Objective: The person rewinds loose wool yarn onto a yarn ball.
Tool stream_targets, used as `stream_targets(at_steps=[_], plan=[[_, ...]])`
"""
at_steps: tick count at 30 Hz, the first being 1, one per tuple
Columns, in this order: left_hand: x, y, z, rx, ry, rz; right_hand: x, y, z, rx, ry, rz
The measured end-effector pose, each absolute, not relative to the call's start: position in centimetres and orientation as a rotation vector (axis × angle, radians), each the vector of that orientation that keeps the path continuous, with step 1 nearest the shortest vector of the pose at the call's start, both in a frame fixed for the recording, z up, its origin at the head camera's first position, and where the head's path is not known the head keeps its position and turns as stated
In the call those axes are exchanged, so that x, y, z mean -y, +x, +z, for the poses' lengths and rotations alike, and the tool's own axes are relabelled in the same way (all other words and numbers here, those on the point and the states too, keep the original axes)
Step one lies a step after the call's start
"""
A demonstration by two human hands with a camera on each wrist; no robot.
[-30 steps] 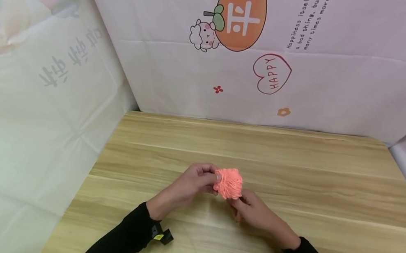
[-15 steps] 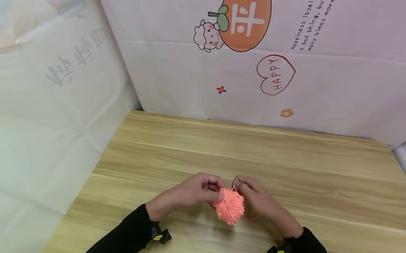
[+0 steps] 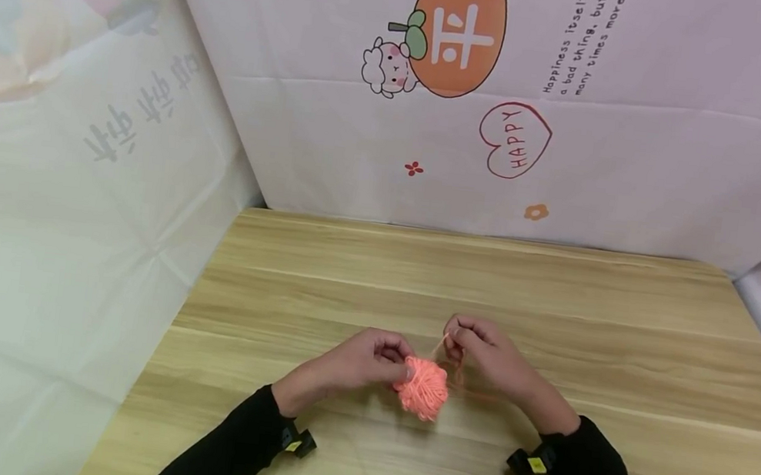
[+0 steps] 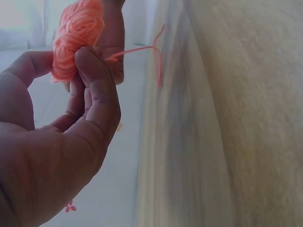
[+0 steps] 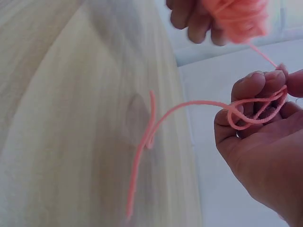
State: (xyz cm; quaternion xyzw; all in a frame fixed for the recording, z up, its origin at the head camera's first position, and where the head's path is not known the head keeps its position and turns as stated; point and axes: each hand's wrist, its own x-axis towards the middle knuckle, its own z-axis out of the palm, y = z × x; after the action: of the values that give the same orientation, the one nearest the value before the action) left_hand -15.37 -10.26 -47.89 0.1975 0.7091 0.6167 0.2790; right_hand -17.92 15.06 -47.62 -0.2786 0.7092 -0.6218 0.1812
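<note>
A small coral-pink ball of yarn is held above the table by my left hand, thumb and fingertips pinching its left end. In the left wrist view the wound yarn ball shows between thumb and fingers. My right hand, up and to the right of the ball, pinches a strand of yarn that runs taut from it. Seen from the right wrist, several loose loops of yarn lie in the right palm under curled fingers. A loose yarn tail hangs from that hand over the table.
The wood-grain table spreads under both hands. Behind it stands a white printed cloth, and another white cloth hangs along the left side. Each dark sleeve carries a small black wrist camera.
My right hand has gone from below the ball to above and right of it, drawing out a strand. The left hand, with the ball, has dropped slightly toward me.
</note>
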Motion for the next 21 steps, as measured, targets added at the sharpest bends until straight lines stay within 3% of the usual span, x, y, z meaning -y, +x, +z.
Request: stream_targets(at_steps=[21], plan=[[9.6, -16.6, -49.3, -2.160, 0.158, 1.757, -14.2, -14.6, -46.1, -2.194, -1.029, -1.661]])
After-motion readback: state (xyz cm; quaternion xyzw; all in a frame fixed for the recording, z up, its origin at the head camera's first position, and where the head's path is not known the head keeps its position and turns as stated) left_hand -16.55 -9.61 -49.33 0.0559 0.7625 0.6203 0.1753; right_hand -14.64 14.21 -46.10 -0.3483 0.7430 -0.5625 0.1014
